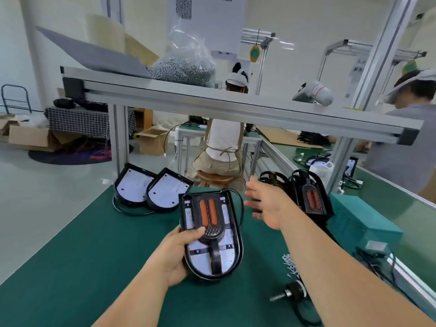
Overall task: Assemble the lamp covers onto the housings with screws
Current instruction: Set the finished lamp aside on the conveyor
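Left hand (174, 253) grips the housing (212, 234), lying near-to-far. Right hand (266, 204), fingers (254, 185) spread empty, hovers just left of stacked lamps (311, 197).

Black lamp housing (212, 234), orange strips; green table mat (82, 256); teal box (363, 223).

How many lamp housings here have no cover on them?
2. Both sit side by side at the far left of the green bench: the left housing and the right housing. The dark stack behind the right hand may hide more.
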